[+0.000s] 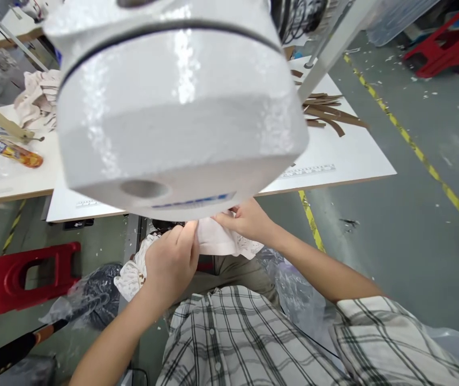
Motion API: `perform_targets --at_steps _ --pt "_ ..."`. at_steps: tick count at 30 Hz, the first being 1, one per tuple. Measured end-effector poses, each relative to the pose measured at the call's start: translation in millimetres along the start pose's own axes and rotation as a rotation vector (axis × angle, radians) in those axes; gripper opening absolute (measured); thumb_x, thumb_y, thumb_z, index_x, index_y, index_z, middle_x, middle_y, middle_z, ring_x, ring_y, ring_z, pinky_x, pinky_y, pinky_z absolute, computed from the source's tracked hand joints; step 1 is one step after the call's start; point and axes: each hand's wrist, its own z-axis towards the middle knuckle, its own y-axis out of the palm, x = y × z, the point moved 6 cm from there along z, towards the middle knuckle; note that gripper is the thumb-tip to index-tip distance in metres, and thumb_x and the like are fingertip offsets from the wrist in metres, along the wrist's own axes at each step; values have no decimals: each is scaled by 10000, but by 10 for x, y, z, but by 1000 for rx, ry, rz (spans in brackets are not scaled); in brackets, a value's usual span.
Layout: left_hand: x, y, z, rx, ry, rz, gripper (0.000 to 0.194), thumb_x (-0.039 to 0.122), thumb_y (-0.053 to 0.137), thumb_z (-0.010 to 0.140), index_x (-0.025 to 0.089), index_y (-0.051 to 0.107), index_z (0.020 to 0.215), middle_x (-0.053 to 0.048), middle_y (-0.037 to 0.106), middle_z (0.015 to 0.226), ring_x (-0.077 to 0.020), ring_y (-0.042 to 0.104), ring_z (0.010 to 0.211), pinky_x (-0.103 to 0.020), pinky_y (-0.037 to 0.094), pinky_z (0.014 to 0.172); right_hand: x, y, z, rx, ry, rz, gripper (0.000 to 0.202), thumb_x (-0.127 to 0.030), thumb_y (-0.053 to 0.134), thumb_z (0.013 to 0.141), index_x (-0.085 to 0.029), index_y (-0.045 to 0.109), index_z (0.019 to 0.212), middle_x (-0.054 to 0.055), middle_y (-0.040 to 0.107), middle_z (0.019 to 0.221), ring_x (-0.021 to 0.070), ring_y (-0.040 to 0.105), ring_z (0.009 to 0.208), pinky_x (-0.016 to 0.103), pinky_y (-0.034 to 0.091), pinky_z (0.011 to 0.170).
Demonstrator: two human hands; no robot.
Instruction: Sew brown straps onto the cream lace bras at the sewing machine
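A pale pink-white piece of fabric (216, 239) with lace hangs in front of the table edge, just under the head of a large white sewing machine (181, 118). My left hand (173, 257) pinches its left side, and a bunch of lace (130, 276) spills out beyond that wrist. On the fabric's right side my right hand (249, 221) is closed, with thumb and fingers gripping the edge. The machine head hides the needle area and part of the right fingertips.
Brown strips (325, 110) lie on the white table (358, 155) at the right. At the left are a yellow-orange packet (8, 147) and heaped pale cloth (40, 99). Red stools (48, 273) stand on the floor at left and far right. Plastic bags (297, 284) lie beside my legs.
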Motion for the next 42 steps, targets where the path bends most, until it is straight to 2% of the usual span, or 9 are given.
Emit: perform_targets --at_steps 7,14,20,22,24,27,31,36,42 --pt "-404 145 -102 -158 -389 -740 372 493 509 945 190 591 1144 -87 695 1084 -215 668 965 -273 517 735 183 -35 -204 98 75 -56 283 -384 620 899 -227 615 1134 20 656 912 120 524 642 262 435 633" --pt "-252 379 -183 -633 -172 -1197 291 442 649 872 242 730 1067 -56 732 1084 -249 664 995 -323 502 864 -254 255 -766 -240 42 -50 298 -369 508 983 -203 587 749 -23 554 647 110 505 594 241 364 561" --pt "-655 251 -584 -307 -530 -1313 262 410 611 911 186 744 882 -55 727 857 -191 646 771 -278 494 695 -378 910 -737 -308 94 275 266 -471 592 925 -210 645 939 21 624 843 145 575 774 252 463 689" --pt "-848 193 -748 -215 -639 -1292 255 415 646 884 177 739 876 -57 722 863 -191 638 770 -282 491 696 -266 1198 -572 -306 198 511 471 -582 674 825 -212 633 1115 66 636 1037 189 592 941 298 503 807" --pt "-932 207 -852 -232 -685 -1292 276 431 637 883 171 731 869 -60 713 865 -191 631 768 -287 490 695 -88 1443 -441 -241 390 815 601 -647 691 768 -222 604 1184 68 630 1051 190 601 944 323 525 839" --pt "-936 339 -894 -274 -687 -1158 273 424 598 899 176 710 909 -63 697 905 -197 623 830 -302 488 747 215 1602 -419 -30 628 1035 447 -564 714 776 -237 621 1066 6 599 843 137 584 758 292 541 765" --pt "-921 529 -908 -2 -772 -886 224 394 656 838 176 651 884 -44 633 866 -189 566 855 -299 453 775 413 1403 -578 219 460 736 298 -457 731 779 -227 605 922 16 623 872 162 610 803 339 552 815" --pt "-539 1010 -912 -185 -768 -1311 303 455 609 858 157 654 828 -30 630 750 -153 558 690 -279 459 670 320 1283 -766 68 103 78 68 -302 630 874 -248 669 865 67 669 1018 250 617 1009 448 530 910" --pt "-408 1012 -870 -126 -763 -1408 258 437 558 908 181 585 919 -2 597 798 -126 550 725 -258 471 710 251 1059 -835 25 -37 -77 150 -358 650 885 -246 700 970 61 656 908 204 626 801 374 552 754"
